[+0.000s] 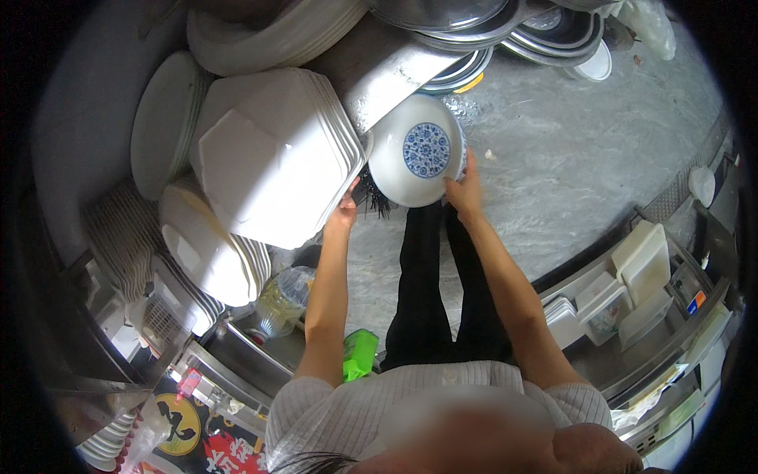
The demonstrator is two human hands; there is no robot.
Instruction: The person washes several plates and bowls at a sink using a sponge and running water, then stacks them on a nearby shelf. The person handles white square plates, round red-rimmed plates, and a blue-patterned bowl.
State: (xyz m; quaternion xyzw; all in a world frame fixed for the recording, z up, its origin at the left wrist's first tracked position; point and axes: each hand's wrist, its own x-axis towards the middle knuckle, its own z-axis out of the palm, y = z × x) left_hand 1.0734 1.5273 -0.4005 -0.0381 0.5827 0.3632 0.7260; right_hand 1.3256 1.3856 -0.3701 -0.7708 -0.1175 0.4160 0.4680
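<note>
My right hand (466, 188) grips the rim of a white ceramic bowl (397, 169) with a blue floral medallion in its centre. The bowl is tilted so that its inside faces me, and its left rim meets the edge of a stack of white angular plates (266, 160). My left hand (342, 213) is at the lower right edge of that stack, fingers up against the rims. Part of the hand is hidden there, so its grip is unclear. Black bristles (376, 198) show between the stack and the bowl.
More stacked white plates (204, 246) and oval dishes (166, 124) stand at left. Metal basins (450, 18) are piled at the top, above the wet grey floor (568, 160). Plastic containers (642, 255) line a shelf at right. A green package (359, 354) and a clear bottle (277, 314) sit low beside me.
</note>
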